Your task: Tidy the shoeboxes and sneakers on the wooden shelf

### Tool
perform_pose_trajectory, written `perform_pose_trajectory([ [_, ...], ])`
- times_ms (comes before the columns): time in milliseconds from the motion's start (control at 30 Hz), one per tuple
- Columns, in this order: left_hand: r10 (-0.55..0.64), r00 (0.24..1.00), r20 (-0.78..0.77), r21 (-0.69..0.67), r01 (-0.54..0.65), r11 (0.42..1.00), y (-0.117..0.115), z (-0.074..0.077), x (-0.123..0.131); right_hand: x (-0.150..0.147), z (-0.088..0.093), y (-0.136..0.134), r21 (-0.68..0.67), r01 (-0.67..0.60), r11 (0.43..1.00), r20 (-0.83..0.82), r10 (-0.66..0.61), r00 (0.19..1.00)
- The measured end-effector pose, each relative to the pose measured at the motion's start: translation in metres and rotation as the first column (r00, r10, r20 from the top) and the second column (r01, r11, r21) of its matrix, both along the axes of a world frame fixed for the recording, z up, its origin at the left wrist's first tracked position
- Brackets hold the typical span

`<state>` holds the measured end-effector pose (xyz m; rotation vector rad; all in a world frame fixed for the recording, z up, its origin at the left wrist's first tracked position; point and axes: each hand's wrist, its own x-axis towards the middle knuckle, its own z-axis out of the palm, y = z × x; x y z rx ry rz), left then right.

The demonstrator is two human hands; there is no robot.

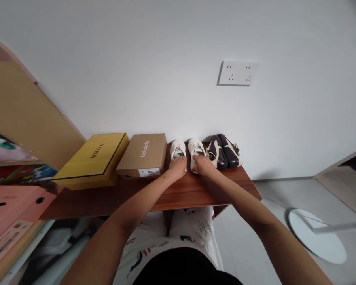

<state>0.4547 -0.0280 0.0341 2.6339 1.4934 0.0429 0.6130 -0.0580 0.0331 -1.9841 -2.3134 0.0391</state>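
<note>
Two small white lace-up shoes stand side by side on a reddish-brown wooden shelf, toes to the wall. My left hand is closed on the heel of the left white shoe. My right hand grips the heel of the right white shoe. Right beside them sits a pair of dark brown shoes with cream stripes. Both my forearms reach forward over the shelf.
A brown cardboard shoebox and a yellow box lie left of the shoes. A pink box and shelving are at far left. A white wall with a socket is behind. A white round base stands on the floor, right.
</note>
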Motion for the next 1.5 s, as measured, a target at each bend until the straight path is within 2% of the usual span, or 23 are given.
perform_pose_trajectory([
  [200, 0.043, 0.997, 0.063, 0.01, -0.044, 0.999, 0.001, -0.001, 0.001, -0.011, -0.005, 0.004, 0.019, -0.026, 0.999, -0.028, 0.027, 0.999],
  [300, 0.059, 0.997, 0.042, 0.082, -0.062, 0.995, -0.004, 0.0, -0.001, 0.003, -0.01, -0.007, 0.157, -0.048, 0.986, -0.14, 0.071, 0.988],
  [367, 0.056, 0.994, 0.089, 0.137, -0.068, 0.988, -0.01, 0.003, 0.002, 0.027, -0.013, -0.018, 0.302, -0.016, 0.953, -0.273, 0.102, 0.957],
  [400, 0.032, 0.989, 0.142, 0.155, -0.054, 0.986, -0.013, 0.004, 0.006, 0.042, -0.016, -0.023, 0.373, 0.053, 0.926, -0.342, 0.084, 0.936],
  [467, -0.065, 0.956, 0.285, 0.146, 0.024, 0.989, -0.019, 0.005, 0.023, 0.079, -0.021, -0.034, 0.469, 0.291, 0.834, -0.479, -0.038, 0.877],
  [533, -0.141, 0.889, 0.435, 0.077, 0.12, 0.99, -0.026, 0.003, 0.05, 0.117, -0.029, -0.042, 0.45, 0.554, 0.7, -0.603, -0.219, 0.767],
  [567, -0.13, 0.857, 0.498, 0.024, 0.136, 0.99, -0.029, 0.0, 0.066, 0.134, -0.034, -0.045, 0.389, 0.645, 0.658, -0.651, -0.298, 0.698],
  [600, -0.085, 0.834, 0.545, -0.038, 0.125, 0.991, -0.031, -0.004, 0.082, 0.149, -0.038, -0.047, 0.298, 0.691, 0.658, -0.689, -0.353, 0.633],
  [633, -0.016, 0.82, 0.573, -0.105, 0.093, 0.99, -0.032, -0.009, 0.098, 0.162, -0.043, -0.049, 0.198, 0.7, 0.686, -0.722, -0.381, 0.577],
  [700, 0.126, 0.801, 0.585, -0.237, 0.021, 0.971, -0.032, -0.02, 0.125, 0.179, -0.052, -0.051, 0.034, 0.632, 0.774, -0.783, -0.373, 0.498],
  [800, 0.229, 0.799, 0.556, -0.345, -0.029, 0.938, -0.027, -0.031, 0.148, 0.189, -0.059, -0.051, -0.014, 0.508, 0.861, -0.852, -0.276, 0.444],
  [867, 0.214, 0.817, 0.535, -0.336, -0.027, 0.942, -0.021, -0.031, 0.151, 0.192, -0.057, -0.049, 0.027, 0.461, 0.887, -0.851, -0.221, 0.476],
  [933, 0.12, 0.858, 0.499, -0.281, 0.029, 0.959, -0.016, -0.024, 0.149, 0.195, -0.05, -0.046, 0.075, 0.431, 0.899, -0.785, -0.213, 0.582],
  [1033, -0.079, 0.924, 0.375, -0.196, 0.163, 0.967, -0.013, -0.005, 0.15, 0.199, -0.033, -0.042, 0.124, 0.389, 0.913, -0.53, -0.271, 0.803],
  [1133, -0.184, 0.958, 0.221, -0.159, 0.222, 0.962, -0.015, 0.012, 0.16, 0.196, -0.017, -0.039, 0.122, 0.339, 0.933, -0.244, -0.303, 0.921],
  [1267, -0.203, 0.975, 0.093, -0.128, 0.213, 0.969, -0.02, 0.02, 0.18, 0.184, -0.005, -0.04, 0.098, 0.292, 0.952, -0.031, -0.29, 0.956],
  [1500, -0.178, 0.981, 0.082, -0.117, 0.187, 0.975, -0.016, 0.012, 0.191, 0.17, -0.002, -0.037, 0.07, 0.262, 0.963, 0.119, -0.268, 0.956],
])
